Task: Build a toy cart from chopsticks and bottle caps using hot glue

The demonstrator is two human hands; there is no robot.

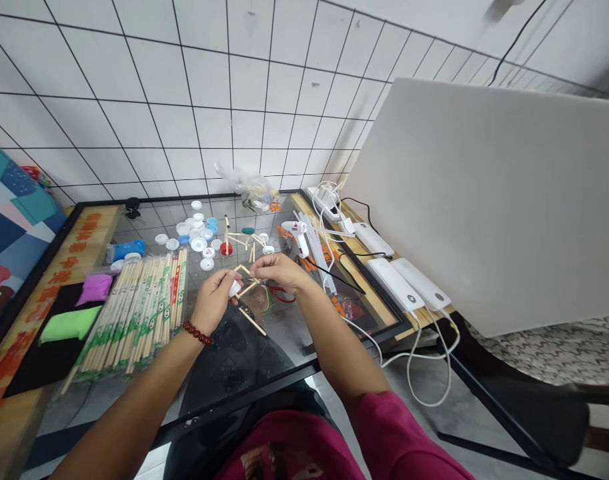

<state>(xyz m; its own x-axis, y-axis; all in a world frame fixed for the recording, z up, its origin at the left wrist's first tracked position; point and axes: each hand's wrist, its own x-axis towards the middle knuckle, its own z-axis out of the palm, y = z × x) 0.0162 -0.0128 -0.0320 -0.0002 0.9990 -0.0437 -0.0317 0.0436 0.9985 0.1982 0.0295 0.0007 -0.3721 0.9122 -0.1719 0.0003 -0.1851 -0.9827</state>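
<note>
Above the glass table, my left hand point(215, 299) is closed around a white bottle cap point(235, 289) that sits against a small frame of cut wooden sticks point(247, 289). My right hand point(277, 272) pinches the far right part of the same stick frame between thumb and fingers. Whether the cap is fixed to the sticks I cannot tell. A loose wooden stick point(253, 322) lies just below my hands. Beyond them stands another small stick structure point(227, 230) with a red cap point(226, 249) at its base.
Wrapped chopsticks point(134, 307) lie left, beside green point(70, 325) and purple packets point(95, 289). White and blue bottle caps point(199, 244) are scattered behind. A white glue gun point(297, 237), glue sticks point(315, 250) and cables lie right, near white power units point(394, 283) and a large white panel point(484, 200).
</note>
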